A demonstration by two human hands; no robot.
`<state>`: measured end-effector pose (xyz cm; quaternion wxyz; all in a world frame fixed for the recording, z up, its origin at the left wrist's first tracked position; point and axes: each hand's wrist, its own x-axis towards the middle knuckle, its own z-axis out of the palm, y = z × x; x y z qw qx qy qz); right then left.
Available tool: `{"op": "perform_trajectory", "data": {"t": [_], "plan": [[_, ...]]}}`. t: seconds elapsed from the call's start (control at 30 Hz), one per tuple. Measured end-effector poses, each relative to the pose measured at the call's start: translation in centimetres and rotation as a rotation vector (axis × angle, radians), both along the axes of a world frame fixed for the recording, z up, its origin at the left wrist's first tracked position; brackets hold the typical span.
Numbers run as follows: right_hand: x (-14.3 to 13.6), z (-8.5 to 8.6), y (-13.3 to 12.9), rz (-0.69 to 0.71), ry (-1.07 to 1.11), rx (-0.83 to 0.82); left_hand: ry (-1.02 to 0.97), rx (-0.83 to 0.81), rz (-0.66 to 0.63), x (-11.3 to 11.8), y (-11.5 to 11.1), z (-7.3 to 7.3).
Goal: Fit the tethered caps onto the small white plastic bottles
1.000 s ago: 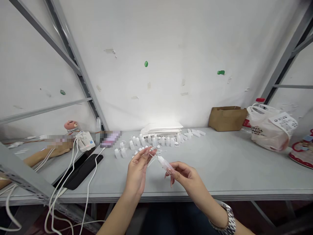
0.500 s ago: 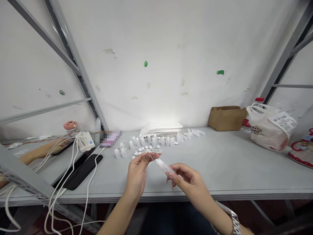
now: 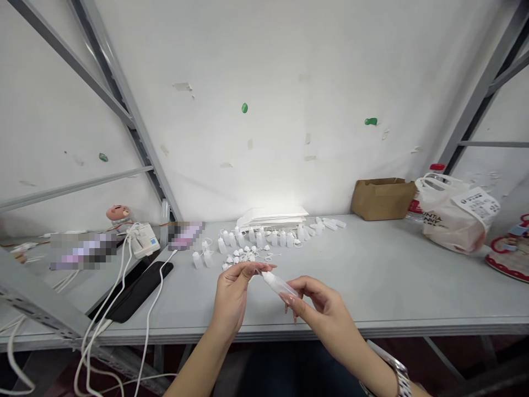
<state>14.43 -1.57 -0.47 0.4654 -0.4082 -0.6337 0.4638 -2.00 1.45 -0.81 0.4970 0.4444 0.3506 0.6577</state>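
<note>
A small translucent bottle (image 3: 278,283) slants above the front of the grey table, between my two hands. My right hand (image 3: 316,303) grips its lower end between thumb and fingers. At the bottle's pointed white top, my left hand (image 3: 235,286) is closed in a pinch, and a thin strand shows by its fingertips. What exactly the left fingertips hold is too small to tell. Behind them stand several similar bottles (image 3: 260,239) in a loose row. Several small white caps (image 3: 247,255) lie in front of those bottles.
White flat packages (image 3: 275,216) lie against the wall. A cardboard box (image 3: 382,199), a plastic bag (image 3: 450,215) and a red-trimmed item (image 3: 510,259) are at the right. On the left are a black case (image 3: 140,291), white cables (image 3: 119,286) and a power strip (image 3: 144,241).
Another person's forearm and hand at the far left have gone from view, and a blurred phone screen shows there now. My hands and the bottle have barely moved.
</note>
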Motion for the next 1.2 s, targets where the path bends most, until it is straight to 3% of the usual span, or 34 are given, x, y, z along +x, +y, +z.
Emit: {"op": "perform_trajectory", "data": {"t": [0.67, 1.2], "plan": [[0.56, 0.45, -0.37, -0.016, -0.128, 0.095, 0.126, 0.015, -0.018, -0.15, 0.04, -0.02], [0.71, 0.62, -0.47, -0.032, -0.160, 0.111, 0.110, 0.020, -0.052, -0.26, 0.20, -0.15]]}}
